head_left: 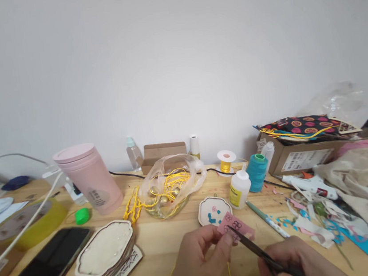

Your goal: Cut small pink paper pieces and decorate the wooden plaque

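My left hand (202, 261) pinches the edge of a small pink piece (247, 229) of paper or felt with dark flower outlines on it. In my right hand (296, 258) is a dark, pointed pair of scissors (251, 247), its tip lying over the pink piece by my left thumb. My right fingers hide its handles. Just behind the pink piece is a small scalloped plate (202, 212) with blue bits and one pink flower cut-out. A white glue bottle (239, 189) with a yellow label stands beside that plate.
Stacked wooden plaques (105, 250), a phone (42, 272) and a pink tumbler (90, 178) occupy the left. Behind lies a plastic bag (194, 170) of bells and yellow cord. Teal thread (257, 173), a pen (267, 218), scraps (315, 225), a glue gun (310, 184) and a box (303, 154) are right.
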{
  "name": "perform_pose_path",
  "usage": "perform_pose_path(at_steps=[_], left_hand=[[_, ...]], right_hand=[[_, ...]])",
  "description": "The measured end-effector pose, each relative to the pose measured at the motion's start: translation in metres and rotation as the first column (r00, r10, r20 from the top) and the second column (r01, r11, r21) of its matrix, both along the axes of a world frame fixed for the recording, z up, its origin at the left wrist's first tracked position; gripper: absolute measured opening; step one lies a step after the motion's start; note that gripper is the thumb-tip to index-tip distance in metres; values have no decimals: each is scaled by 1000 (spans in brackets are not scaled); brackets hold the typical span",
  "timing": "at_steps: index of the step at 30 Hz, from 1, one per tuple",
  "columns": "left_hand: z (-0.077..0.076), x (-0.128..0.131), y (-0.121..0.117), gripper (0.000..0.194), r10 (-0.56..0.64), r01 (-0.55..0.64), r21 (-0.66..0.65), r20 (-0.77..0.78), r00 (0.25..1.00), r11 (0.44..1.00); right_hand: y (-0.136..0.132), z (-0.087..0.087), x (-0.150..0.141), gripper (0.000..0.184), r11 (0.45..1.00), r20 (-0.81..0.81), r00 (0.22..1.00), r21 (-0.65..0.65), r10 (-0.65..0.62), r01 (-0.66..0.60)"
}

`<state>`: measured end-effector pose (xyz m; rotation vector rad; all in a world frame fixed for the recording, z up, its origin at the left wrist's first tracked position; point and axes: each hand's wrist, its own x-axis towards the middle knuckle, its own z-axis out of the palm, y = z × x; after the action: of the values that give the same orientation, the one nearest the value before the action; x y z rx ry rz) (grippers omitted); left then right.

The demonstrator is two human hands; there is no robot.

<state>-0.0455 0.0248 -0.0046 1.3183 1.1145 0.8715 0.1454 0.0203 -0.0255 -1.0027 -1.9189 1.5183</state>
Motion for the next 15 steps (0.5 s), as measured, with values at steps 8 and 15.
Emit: perform_pose_path(at_steps=[8, 15], left_hand=[[2, 1, 0, 33, 32, -32, -17, 2, 999, 999], [-5, 4, -1, 34, 37, -36, -18, 43, 998, 999]], right_hand=[[1, -2, -1, 52, 999, -31, 999, -48, 6, -8], [-3, 3, -5, 55, 995, -14, 997, -60, -82, 81]])
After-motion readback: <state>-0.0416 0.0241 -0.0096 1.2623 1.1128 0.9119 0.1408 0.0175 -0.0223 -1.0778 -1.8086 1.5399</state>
